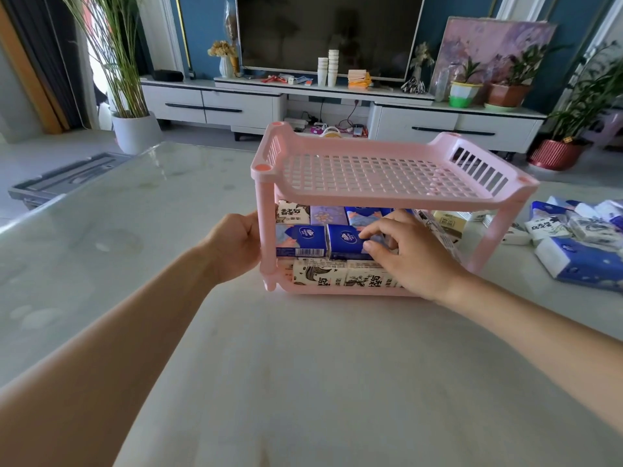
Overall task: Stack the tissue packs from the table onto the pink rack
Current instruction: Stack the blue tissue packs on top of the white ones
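The pink rack (387,197) stands on the table (303,365) with two tiers. Its lower tier holds tissue packs in three layers. Seven show at the near face: two cream packs (318,276) at the bottom, two blue packs in the middle, and a cream pack (292,212), a lilac pack (328,215) and a blue one on top. The right grip hides the rest.

The left grip (236,244) is curled round the rack's near-left post (266,227). The right grip (408,254) reaches into the lower tier, its thumb and bent fingertips pinching the right end of the right blue pack (345,241), which lies just beside the left blue pack (300,241).

On the table to the right of the rack lies a pile of loose packs (580,237), white and blue, too jumbled to count. More cream packs (448,222) show behind the rack.
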